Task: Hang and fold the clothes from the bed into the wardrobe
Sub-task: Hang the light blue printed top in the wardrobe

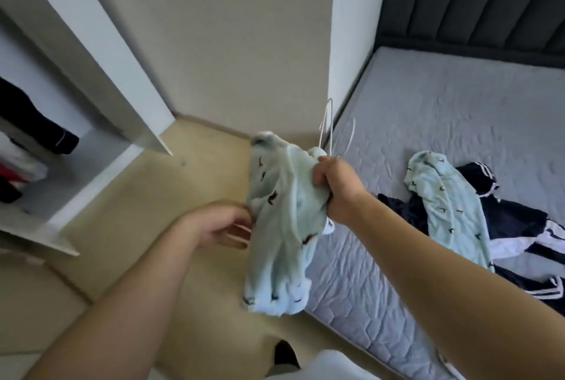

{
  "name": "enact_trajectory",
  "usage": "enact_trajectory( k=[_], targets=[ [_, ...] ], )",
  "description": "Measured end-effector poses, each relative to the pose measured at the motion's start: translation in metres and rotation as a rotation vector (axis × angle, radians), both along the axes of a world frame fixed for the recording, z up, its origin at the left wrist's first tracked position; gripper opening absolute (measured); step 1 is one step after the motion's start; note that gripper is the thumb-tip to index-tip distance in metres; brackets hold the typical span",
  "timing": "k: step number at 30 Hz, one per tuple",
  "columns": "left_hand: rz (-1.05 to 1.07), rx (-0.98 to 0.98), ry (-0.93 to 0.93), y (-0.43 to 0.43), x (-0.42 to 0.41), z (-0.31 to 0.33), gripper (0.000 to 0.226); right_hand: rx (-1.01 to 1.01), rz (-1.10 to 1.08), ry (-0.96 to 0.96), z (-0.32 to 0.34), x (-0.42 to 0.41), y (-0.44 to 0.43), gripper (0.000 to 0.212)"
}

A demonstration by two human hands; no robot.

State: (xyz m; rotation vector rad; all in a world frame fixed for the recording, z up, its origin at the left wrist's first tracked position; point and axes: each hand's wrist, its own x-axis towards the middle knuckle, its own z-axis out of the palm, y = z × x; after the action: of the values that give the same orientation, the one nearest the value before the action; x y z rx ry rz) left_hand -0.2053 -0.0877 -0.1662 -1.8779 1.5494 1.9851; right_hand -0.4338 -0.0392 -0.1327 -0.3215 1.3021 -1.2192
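Mint-green cloth with small dark prints fills the middle of our head view: a pale garment (281, 227) hangs bunched in the air over the beige floor (146, 196), just left of the bed's edge. Our right hand (336, 187) is fisted round its gathered top at centre frame, and the same grip holds thin white wire hangers (328, 132) that stick up above the knuckles. Our left hand (223, 227) sits lower and to the left, fingers loose and stretched out, their tips meeting the cloth's left edge; whether they pinch it we cannot tell. On the grey quilted mattress (443, 98) at right lie a second mint garment (443, 205) and, partly under it, navy and white striped clothes (519, 227). The open white wardrobe (101, 147) stands at the left of the frame, with dark folded clothes (36, 123) on its shelf.
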Motion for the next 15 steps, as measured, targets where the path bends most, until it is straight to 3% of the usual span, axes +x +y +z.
enact_trajectory(
  k=[2, 4, 6, 7, 9, 10, 12, 15],
  targets=[
    [0.446, -0.108, 0.063, -0.024, 0.011, -0.009, 0.016, -0.053, 0.097, -0.034, 0.009, 0.021, -0.011, 0.052],
    [0.683, -0.122, 0.259, -0.047, 0.014, -0.008, 0.032, -0.155, 0.208, -0.008, 0.016, 0.034, -0.018, 0.046],
    [0.681, -0.028, 0.497, -0.063, 0.013, 0.002, 0.048, -0.268, 0.269, 0.052, 0.019, 0.045, -0.023, 0.029],
    [0.67, 0.011, 0.593, -0.069, 0.014, 0.004, 0.05, -0.303, 0.287, 0.093, 0.018, 0.049, -0.026, 0.031],
    [0.701, 0.04, 0.632, -0.077, 0.017, 0.0, 0.05, -0.341, 0.336, 0.217, 0.011, 0.048, -0.03, 0.056],
    [0.731, 0.047, 0.618, -0.079, 0.02, -0.001, 0.046, -0.339, 0.354, 0.28, 0.008, 0.046, -0.031, 0.057],
    [0.818, 0.002, 0.609, -0.081, 0.028, -0.001, 0.036, -0.29, 0.406, 0.401, 0.003, 0.037, -0.032, 0.051],
    [0.878, -0.196, 0.781, -0.085, 0.042, 0.018, 0.04, -0.067, 0.46, 0.75, -0.011, 0.03, -0.046, 0.057]
  ],
)
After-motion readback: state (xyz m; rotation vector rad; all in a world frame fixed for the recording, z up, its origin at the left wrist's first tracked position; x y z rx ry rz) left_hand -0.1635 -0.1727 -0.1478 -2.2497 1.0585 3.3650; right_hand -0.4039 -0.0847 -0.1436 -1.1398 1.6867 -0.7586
